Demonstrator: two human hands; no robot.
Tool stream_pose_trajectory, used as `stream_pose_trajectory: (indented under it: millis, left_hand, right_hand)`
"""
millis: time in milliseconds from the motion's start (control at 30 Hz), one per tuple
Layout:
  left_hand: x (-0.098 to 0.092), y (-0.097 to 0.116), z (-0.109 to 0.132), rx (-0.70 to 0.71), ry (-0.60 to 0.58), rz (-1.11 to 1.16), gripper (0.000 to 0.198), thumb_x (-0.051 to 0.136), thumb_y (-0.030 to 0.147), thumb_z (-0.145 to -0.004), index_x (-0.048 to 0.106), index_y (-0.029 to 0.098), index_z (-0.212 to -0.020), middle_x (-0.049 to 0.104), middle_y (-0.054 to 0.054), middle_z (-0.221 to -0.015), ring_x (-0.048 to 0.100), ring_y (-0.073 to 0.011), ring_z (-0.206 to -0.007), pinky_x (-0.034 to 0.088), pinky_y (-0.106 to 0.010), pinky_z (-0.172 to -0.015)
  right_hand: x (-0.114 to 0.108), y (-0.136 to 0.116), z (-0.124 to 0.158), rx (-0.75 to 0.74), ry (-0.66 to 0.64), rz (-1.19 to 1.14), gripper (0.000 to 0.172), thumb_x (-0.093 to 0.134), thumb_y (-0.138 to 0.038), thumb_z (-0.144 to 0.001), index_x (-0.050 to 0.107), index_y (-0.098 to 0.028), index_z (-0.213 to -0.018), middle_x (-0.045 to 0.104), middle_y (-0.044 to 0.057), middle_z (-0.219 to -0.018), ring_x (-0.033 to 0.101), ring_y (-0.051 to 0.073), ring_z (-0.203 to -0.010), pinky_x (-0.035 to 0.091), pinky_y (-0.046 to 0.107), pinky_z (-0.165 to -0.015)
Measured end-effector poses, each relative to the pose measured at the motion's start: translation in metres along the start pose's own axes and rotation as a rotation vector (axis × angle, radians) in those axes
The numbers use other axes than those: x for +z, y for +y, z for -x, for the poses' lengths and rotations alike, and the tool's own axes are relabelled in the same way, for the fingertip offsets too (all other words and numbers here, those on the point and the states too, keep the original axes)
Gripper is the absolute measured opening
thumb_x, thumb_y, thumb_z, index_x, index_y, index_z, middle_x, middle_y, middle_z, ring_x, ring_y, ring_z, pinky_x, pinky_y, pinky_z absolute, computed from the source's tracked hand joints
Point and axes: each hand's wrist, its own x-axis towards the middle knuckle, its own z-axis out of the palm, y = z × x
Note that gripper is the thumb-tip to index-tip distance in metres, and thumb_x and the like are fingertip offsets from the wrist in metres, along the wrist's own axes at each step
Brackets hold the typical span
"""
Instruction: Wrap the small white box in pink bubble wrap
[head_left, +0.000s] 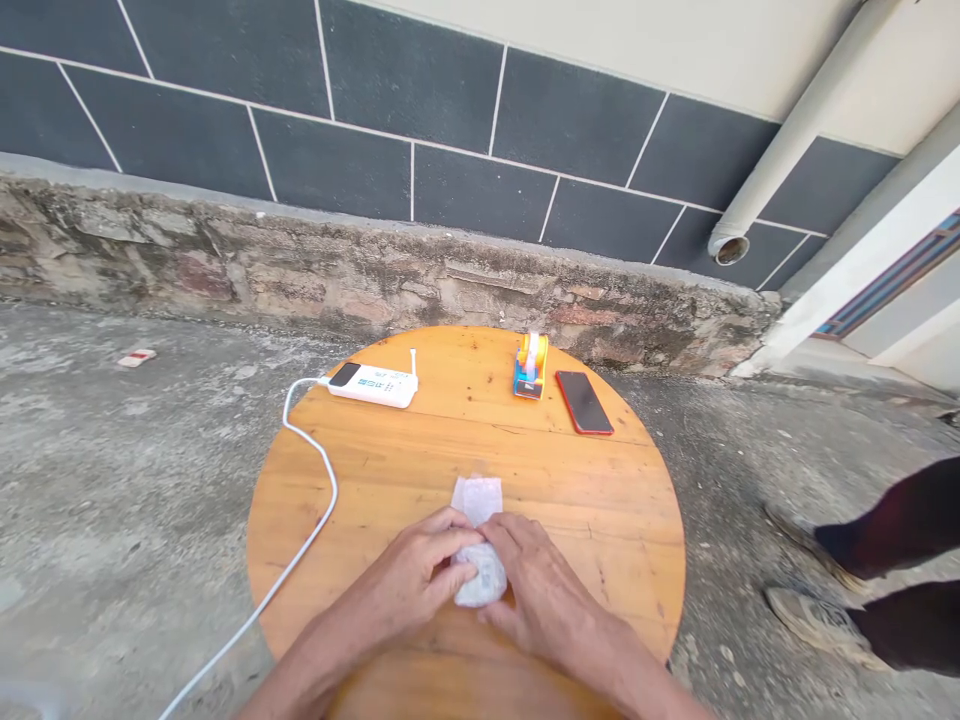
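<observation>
Near the front of the round wooden table, a small bundle in whitish, see-through wrap (481,578) lies between my two hands. It looks like bubble wrap, and what is inside cannot be made out. A flat loose end of the wrap stretches away from me beyond my fingertips. From the left, my left hand (431,562) grips the bundle with thumb and fingers. On the opposite side my right hand (531,578) curls around it, fingertips on its far edge and thumb low at the near side.
A tape dispenser (530,368) and a red-edged phone (585,403) are at the far right of the wooden table (360,500). Far left lies a white power bank-like device (375,385) with a white cable (330,480) running off the edge. A person's legs (892,540) stand at right.
</observation>
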Motion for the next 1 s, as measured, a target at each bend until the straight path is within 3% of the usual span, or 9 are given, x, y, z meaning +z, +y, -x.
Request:
stream_pose_trajectory:
  millis: [167,400,667,733,867,1000]
  left_hand:
    - [-0.005,0.001,-0.011,-0.106,-0.015,0.082,0.022,0.046,0.011,-0.08,0.066,0.019,-0.084,0.064,-0.001,-0.094,0.057,-0.0147,-0.089,0.043,-0.022,-0.079]
    - [-0.01,-0.014,-0.023,-0.219,-0.08,0.154,0.023,0.048,0.024,-0.082,0.068,0.015,-0.084,0.063,-0.001,-0.081,0.056,-0.0135,-0.07,0.042,-0.021,-0.062]
    - [-0.017,-0.02,-0.036,-0.338,-0.177,0.382,0.033,0.049,0.041,-0.085,0.065,0.011,-0.087,0.063,-0.001,-0.068,0.056,-0.013,-0.058,0.045,-0.021,-0.054]
    - [-0.015,-0.02,-0.034,-0.347,-0.126,0.397,0.037,0.048,0.043,-0.086,0.063,0.011,-0.097,0.063,-0.001,-0.069,0.056,-0.0127,-0.057,0.045,-0.021,-0.052]
    - [-0.005,-0.022,-0.024,-0.319,0.137,0.262,0.043,0.05,0.037,-0.086,0.052,0.016,-0.124,0.064,-0.003,-0.083,0.056,-0.0124,-0.061,0.046,-0.021,-0.054]
    - [0.001,-0.021,-0.018,-0.189,0.214,0.13,0.031,0.053,0.024,-0.082,0.061,0.02,-0.112,0.061,-0.006,-0.108,0.058,-0.0139,-0.077,0.048,-0.023,-0.066]
  right_hand:
    - [0.002,0.006,-0.015,-0.013,-0.029,0.017,0.031,0.058,-0.016,-0.072,0.057,-0.019,-0.103,0.06,0.004,-0.099,0.054,0.02,-0.09,0.039,0.031,-0.081]
    - [-0.015,0.011,-0.026,0.112,-0.094,-0.033,0.047,0.074,-0.027,-0.06,0.059,-0.021,-0.104,0.065,0.002,-0.098,0.057,0.021,-0.088,0.038,0.028,-0.076]
    - [-0.031,0.013,-0.04,0.046,-0.146,-0.245,0.027,0.069,-0.032,-0.07,0.069,-0.024,-0.095,0.067,-0.001,-0.094,0.059,0.018,-0.083,0.04,0.022,-0.069]
    - [-0.034,0.019,-0.044,0.079,-0.214,-0.308,0.025,0.068,-0.035,-0.072,0.069,-0.022,-0.093,0.067,-0.003,-0.085,0.058,0.016,-0.076,0.04,0.021,-0.065]
    - [-0.035,0.033,-0.053,0.138,-0.266,-0.382,0.029,0.072,-0.041,-0.069,0.069,-0.019,-0.086,0.062,-0.005,-0.075,0.054,0.012,-0.068,0.037,0.019,-0.059]
    - [-0.028,0.044,-0.06,0.152,-0.272,-0.431,0.035,0.074,-0.04,-0.067,0.067,-0.02,-0.094,0.062,-0.004,-0.077,0.054,0.012,-0.069,0.036,0.018,-0.056]
